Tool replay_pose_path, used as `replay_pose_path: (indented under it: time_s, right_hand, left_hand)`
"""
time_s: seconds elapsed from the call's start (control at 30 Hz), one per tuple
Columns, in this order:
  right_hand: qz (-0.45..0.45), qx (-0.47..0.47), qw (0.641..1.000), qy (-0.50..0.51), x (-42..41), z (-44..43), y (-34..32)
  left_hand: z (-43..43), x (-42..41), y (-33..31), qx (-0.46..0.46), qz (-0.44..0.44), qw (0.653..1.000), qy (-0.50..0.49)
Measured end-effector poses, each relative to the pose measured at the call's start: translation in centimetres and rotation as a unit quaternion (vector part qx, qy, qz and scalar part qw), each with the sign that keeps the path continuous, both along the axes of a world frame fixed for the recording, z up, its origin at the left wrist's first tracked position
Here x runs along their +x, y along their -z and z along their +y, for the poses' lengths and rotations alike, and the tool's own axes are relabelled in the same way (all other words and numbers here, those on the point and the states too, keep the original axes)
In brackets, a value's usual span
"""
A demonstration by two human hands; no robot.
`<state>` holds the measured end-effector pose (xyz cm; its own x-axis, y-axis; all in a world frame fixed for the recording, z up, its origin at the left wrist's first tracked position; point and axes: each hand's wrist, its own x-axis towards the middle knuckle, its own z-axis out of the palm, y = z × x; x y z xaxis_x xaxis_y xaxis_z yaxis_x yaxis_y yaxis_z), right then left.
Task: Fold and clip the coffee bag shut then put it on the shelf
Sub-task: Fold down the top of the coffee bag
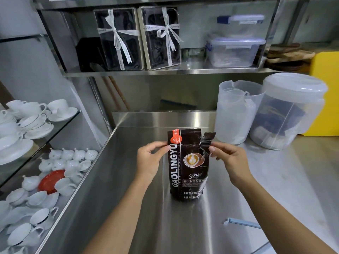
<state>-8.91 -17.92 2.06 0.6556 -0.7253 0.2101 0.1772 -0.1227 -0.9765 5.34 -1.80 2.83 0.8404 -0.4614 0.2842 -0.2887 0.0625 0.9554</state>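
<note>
Your left hand (149, 160) pinches the left edge of the coffee bag (187, 165) near its top, thumb and fingertips closed on the foil by the red label. Your right hand (229, 158) pinches the right edge at about the same height, just below a torn flap that sticks up at the bag's top right corner. Both hands grasp the bag; neither is free.

The bag stands upright on the steel counter (146, 208), roughly centre, front facing you, dark with white lettering and a latte picture. Top not folded, nothing clipped on it.

A light blue bag clip (242, 223) lies flat on the counter to your near right, well apart from the bag and untouched.

Behind the bag to the right: a translucent pitcher (236, 114) with a smaller one nested inside, just beside a big lidded translucent tub (288, 114). A yellow bin (324, 85) sits behind the tub.

The steel shelf (165, 71) above holds two ribboned gift boxes (139, 37) on the left and stacked clear containers with blue lids (234, 50) on the right.

To your left, glass shelves (60, 125) carry white cups, saucers and lidded pots, plus one red saucer (50, 180).
</note>
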Motion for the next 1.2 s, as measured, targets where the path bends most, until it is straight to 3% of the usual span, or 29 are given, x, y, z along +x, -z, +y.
replay_pose_path:
  time_s: [0.77,1.2]
  right_hand:
    - [0.079,-0.018,0.997,-0.014,1.2,-0.5,-2.3]
    - [0.012,-0.035,0.999,-0.023,1.5,-0.4,-1.7]
  left_hand:
    - [-0.3,0.3,-0.8,-0.004,-0.004,0.999,0.040]
    - [-0.8,0.6,-0.5,-0.010,0.014,0.998,0.060]
